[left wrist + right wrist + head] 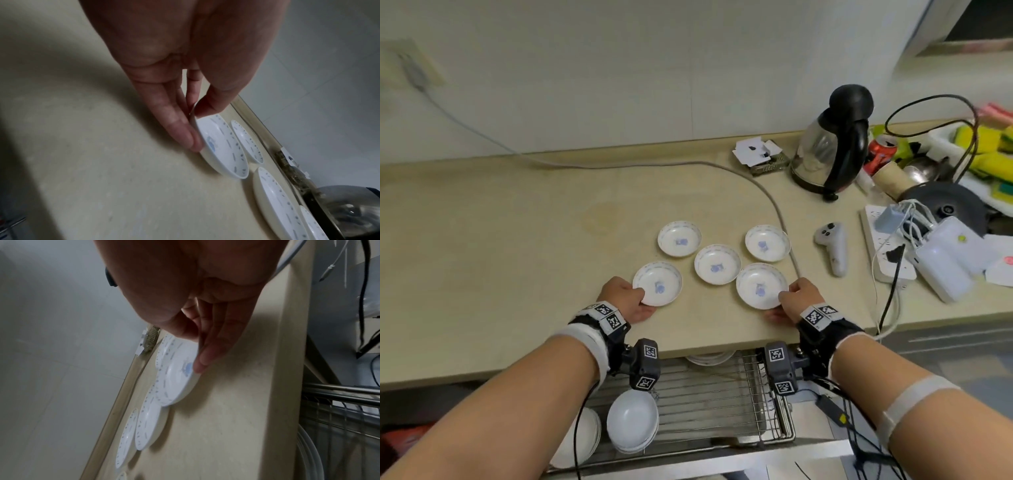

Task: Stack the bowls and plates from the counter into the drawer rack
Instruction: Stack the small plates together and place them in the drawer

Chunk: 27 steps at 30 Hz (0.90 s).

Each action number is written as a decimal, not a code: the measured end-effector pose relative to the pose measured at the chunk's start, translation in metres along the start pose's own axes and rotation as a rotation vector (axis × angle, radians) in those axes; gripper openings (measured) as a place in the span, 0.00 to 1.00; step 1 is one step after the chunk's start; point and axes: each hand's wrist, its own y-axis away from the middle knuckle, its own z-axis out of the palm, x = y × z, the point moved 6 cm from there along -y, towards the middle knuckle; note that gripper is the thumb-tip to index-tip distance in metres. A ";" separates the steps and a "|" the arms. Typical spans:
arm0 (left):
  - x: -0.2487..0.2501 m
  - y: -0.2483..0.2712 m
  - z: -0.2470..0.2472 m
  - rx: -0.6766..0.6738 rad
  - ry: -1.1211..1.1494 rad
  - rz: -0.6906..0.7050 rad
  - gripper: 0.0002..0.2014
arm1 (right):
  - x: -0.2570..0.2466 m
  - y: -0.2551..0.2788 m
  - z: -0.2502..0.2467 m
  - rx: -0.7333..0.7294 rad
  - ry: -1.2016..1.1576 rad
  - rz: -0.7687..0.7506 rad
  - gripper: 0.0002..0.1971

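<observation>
Several small white dishes with blue marks lie on the beige counter [517,240]. My left hand [633,301] pinches the near rim of the front left dish [658,283], thumb on top and fingers [183,134] beneath the same dish [222,149]. My right hand [784,301] pinches the rim of the front right dish [761,285], seen closer as the dish [176,374] under its fingers [207,353]. Three more dishes [717,263] lie behind them. Below the counter edge the wire drawer rack [705,387] stands pulled out, holding stacked white bowls [632,419].
A kettle [828,150], a white controller [832,246], a power strip with cables [887,246] and clutter fill the counter's right side. A grey cable [774,205] runs past the right dishes. White plates [582,442] lean at the rack's left.
</observation>
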 end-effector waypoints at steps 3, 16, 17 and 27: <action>0.018 -0.005 0.000 -0.056 -0.023 0.050 0.07 | -0.024 0.013 -0.005 0.034 -0.068 -0.052 0.07; 0.082 -0.063 0.045 -0.043 -0.033 0.138 0.11 | -0.075 -0.043 -0.014 0.189 -0.024 -0.065 0.09; 0.082 -0.066 0.047 -0.039 -0.036 0.126 0.11 | -0.076 -0.044 -0.014 0.196 0.002 -0.068 0.08; 0.084 -0.085 0.056 -0.034 -0.143 0.087 0.19 | -0.075 -0.054 -0.013 0.213 0.213 -0.083 0.11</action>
